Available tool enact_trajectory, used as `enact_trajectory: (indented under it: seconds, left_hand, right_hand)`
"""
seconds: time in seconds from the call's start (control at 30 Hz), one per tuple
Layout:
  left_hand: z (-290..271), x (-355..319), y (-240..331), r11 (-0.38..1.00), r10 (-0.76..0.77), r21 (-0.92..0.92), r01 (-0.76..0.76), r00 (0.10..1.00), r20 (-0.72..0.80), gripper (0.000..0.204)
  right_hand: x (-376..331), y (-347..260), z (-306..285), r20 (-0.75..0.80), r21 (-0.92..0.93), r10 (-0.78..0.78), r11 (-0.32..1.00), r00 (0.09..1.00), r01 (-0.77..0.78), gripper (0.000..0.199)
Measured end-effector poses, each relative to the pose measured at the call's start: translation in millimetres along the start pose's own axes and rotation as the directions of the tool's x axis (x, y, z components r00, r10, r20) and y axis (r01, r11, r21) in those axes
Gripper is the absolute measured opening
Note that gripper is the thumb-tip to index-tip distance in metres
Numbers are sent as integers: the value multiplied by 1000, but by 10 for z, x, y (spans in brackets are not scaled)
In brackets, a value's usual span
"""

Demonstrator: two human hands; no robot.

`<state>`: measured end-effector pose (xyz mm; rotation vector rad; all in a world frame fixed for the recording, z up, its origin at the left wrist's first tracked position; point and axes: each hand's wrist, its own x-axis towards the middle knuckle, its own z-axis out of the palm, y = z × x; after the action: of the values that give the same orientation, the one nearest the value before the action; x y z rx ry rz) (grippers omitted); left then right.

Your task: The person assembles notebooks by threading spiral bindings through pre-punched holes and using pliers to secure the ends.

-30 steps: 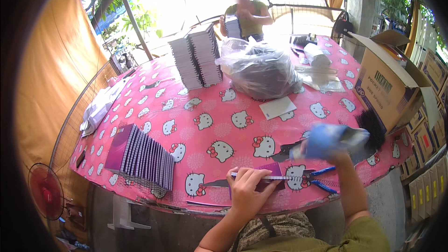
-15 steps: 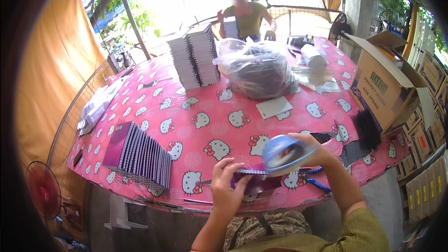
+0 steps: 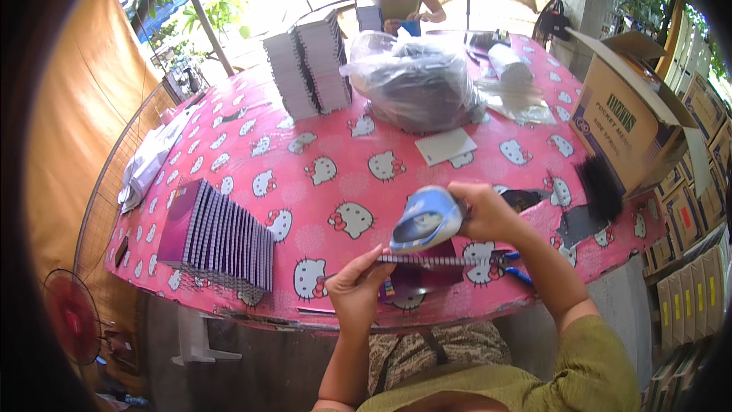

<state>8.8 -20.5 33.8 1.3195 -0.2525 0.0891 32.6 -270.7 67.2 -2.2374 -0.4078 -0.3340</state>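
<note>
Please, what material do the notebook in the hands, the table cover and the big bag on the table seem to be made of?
Notebook: paper with a glossy dark cover, probably card; wire spiral along its top edge.
Table cover: likely smooth plastic sheet, pink with a printed cat pattern.
Bag: thin clear plastic film, wrinkled and shiny.

Pink-clothed table [image 3: 343, 183], notebook stacks [image 3: 225, 236]

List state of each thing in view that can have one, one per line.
left hand: gripping the spiral notebook's end
right hand: holding the blue tool above the notebook
spiral notebook: closed, at table edge
purple notebook row: on edge, leaning
grey notebook stacks: upright
plastic bag: full, bunched
cardboard box: flaps open
red fan: cannot tell if running
</note>
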Motion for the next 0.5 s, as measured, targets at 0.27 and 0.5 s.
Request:
enact_trajectory:
  seconds: [0.27, 0.5]
  left_hand:
    - [-125, 99, -153, 993, 71, -102, -59, 990, 125, 30]
    - [-24, 150, -65, 962, 165, -244, -123, 973, 161, 31]
  right_hand:
    - [-164, 242, -55, -76, -566, 252, 786, 965, -250, 47]
    - [-1008, 82, -326, -81, -533, 178, 823, 981, -193, 68]
